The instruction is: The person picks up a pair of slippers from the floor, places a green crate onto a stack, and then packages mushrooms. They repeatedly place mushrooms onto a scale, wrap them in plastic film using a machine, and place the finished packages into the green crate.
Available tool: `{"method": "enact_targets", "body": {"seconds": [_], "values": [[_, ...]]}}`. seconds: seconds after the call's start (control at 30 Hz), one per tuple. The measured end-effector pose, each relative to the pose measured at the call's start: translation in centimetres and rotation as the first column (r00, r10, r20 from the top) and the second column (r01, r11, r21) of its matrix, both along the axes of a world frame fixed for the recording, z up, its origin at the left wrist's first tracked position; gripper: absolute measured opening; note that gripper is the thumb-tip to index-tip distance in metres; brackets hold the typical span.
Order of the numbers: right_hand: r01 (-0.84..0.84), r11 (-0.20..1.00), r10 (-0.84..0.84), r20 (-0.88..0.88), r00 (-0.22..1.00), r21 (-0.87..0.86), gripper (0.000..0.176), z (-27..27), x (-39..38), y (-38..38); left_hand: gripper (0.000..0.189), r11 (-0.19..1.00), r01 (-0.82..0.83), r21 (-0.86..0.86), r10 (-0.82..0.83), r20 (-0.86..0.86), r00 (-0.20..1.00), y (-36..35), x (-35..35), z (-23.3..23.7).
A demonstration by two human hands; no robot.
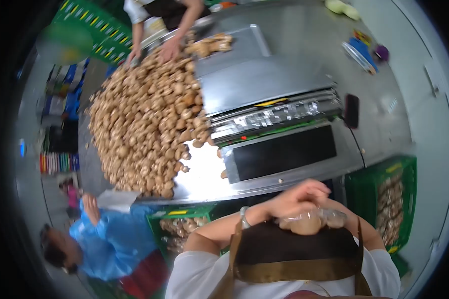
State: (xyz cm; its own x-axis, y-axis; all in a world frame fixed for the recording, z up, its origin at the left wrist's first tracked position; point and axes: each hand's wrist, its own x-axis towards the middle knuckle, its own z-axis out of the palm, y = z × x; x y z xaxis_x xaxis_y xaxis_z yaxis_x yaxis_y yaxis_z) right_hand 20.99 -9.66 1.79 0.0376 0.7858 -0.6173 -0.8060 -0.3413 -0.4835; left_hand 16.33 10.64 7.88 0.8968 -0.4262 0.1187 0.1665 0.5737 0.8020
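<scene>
My left hand [295,198], with a band on its wrist, is in front of my chest, its fingers curled together at the top of a clear plastic bag of mushrooms [307,223]. My right hand [330,205] meets it from the right and is partly hidden; its fingers are blurred and close round the bag's upper edge. Large pale-brown mushrooms show through the plastic, over my dark apron [299,251]. Beyond my hands is a metal machine with a dark flat panel [285,153].
A big mushroom heap [144,119] covers the metal table's left part. Another person's hands [169,50] reach into its far side. A person in blue [110,244] is at the lower left. Green crates [409,199] with bagged mushrooms flank me. A phone [351,111] lies right of the machine.
</scene>
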Motion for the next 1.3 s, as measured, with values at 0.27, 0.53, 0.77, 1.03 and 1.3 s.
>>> {"method": "enact_targets", "body": {"seconds": [0.27,0.53,0.77,1.03,1.3], "values": [[-0.547,0.837,0.216,0.915,0.342,0.006,0.047,16.2,7.9,7.3,0.045,0.919,-0.176,-0.352,0.044,-0.351,0.935,1.0,-5.6,-2.6],[-0.319,0.948,0.175,0.799,0.575,0.022,0.054,10.1,0.8,21.5,0.051,0.161,-0.944,-0.287,0.837,-0.468,0.285,4.1,-16.5,-3.2],[-0.978,0.203,0.207,0.974,0.096,0.053,0.067,10.8,-17.4,27.5,0.040,-0.636,-0.736,0.233,0.606,-0.440,-0.663,3.3,-35.2,-5.4],[-0.993,-0.055,0.404,0.907,-0.117,-0.104,0.047,7.1,-21.2,27.7,0.064,-0.362,0.394,0.845,0.125,0.463,-0.878,-5.3,-71.9,-8.5],[-0.941,-0.235,0.376,0.869,-0.320,-0.245,0.040,6.4,-23.4,28.7,0.078,0.118,0.532,0.838,0.259,0.491,-0.832,-3.7,-75.3,-11.1]]}}
